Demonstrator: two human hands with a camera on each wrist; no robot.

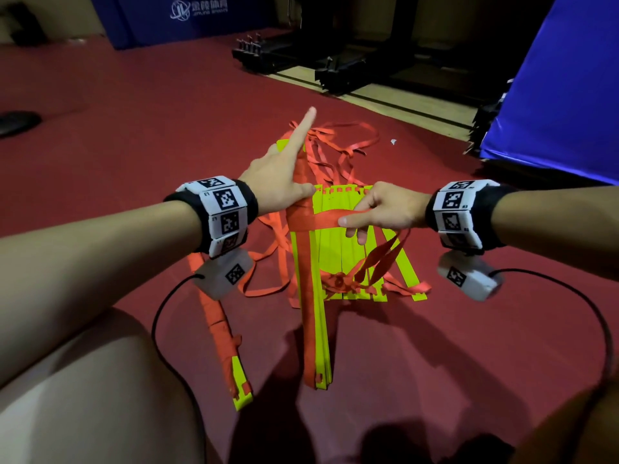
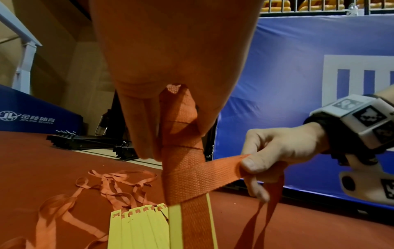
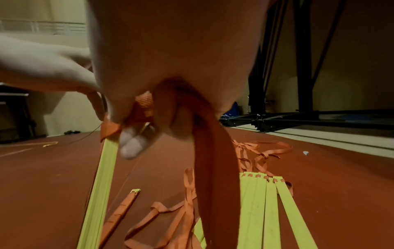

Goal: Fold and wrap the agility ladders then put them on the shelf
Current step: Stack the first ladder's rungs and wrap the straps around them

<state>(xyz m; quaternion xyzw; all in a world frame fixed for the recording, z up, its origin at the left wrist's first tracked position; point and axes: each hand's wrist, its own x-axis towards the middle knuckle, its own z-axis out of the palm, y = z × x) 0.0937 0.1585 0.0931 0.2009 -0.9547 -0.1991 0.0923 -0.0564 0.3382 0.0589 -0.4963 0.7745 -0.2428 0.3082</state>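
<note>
My left hand (image 1: 294,192) grips a stacked bundle of yellow ladder rungs (image 1: 310,296), held tilted above the red floor, with its index finger pointing straight out. An orange strap (image 1: 326,217) is wound round the bundle's upper part. My right hand (image 1: 348,219) pinches that strap and holds it taut to the right of the bundle. In the left wrist view the strap (image 2: 221,168) crosses the wraps (image 2: 183,151) to the right hand (image 2: 277,151). In the right wrist view the strap's free tail (image 3: 215,168) hangs below my fingers.
A second ladder (image 1: 355,259) lies spread on the floor under my hands, its orange straps (image 1: 335,145) tangled beyond. A wrapped bundle (image 1: 224,336) lies to the left by my leg (image 1: 83,380). Black metal frames (image 1: 335,68) and blue pads (image 1: 552,95) stand behind.
</note>
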